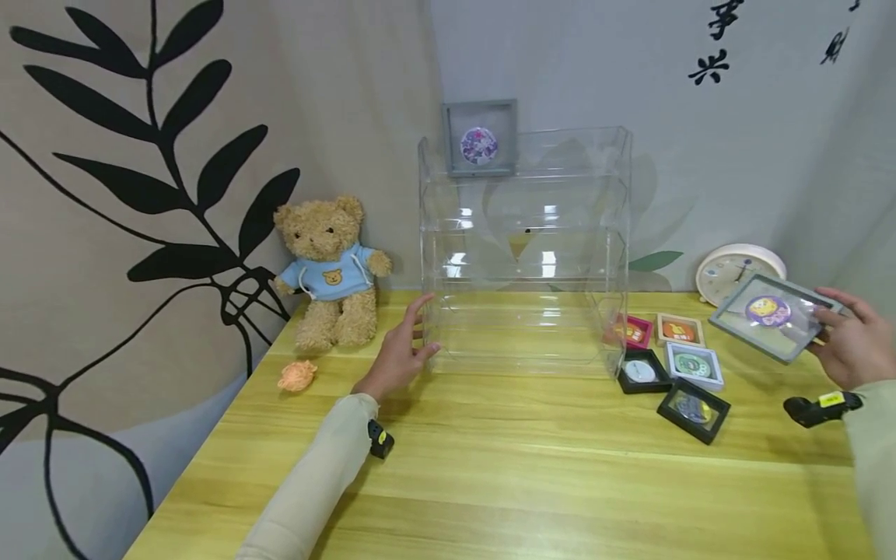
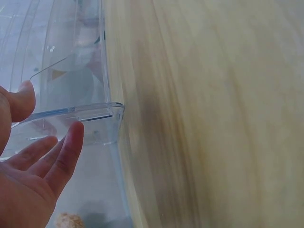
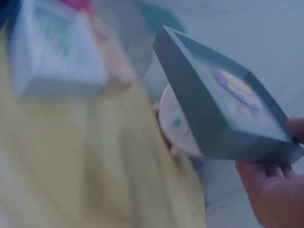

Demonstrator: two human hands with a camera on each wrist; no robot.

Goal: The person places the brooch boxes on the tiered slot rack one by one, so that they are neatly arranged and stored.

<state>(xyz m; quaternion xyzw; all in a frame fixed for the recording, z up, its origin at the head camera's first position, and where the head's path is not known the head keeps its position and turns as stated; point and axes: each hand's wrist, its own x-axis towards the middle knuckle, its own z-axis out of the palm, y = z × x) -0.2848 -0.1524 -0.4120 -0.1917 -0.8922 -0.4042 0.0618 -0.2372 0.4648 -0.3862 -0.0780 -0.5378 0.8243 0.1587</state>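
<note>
At the left side of a clear tiered display rack (image 1: 525, 365) is my left hand (image 1: 397, 354), its thumb and fingers spread apart. In the left wrist view its fingertips (image 2: 73, 133) come right up to the rack's edge. My right hand (image 1: 855, 342) grips a grey square display frame (image 1: 731, 320) by its right side, tilted and raised above the table. A round purple-and-yellow badge (image 1: 768, 311) shows in that frame. On the rack's top tier stands another grey display frame (image 1: 481, 169) holding a round purple badge.
Several small framed badges, such as a white one (image 1: 712, 381) and a black one (image 1: 670, 422), lie right of the rack. A round white clock (image 1: 721, 268) stands behind them. Left are a teddy bear (image 1: 336, 280) and an orange flower-like ball (image 1: 297, 376). A wall backs the table (image 1: 525, 474).
</note>
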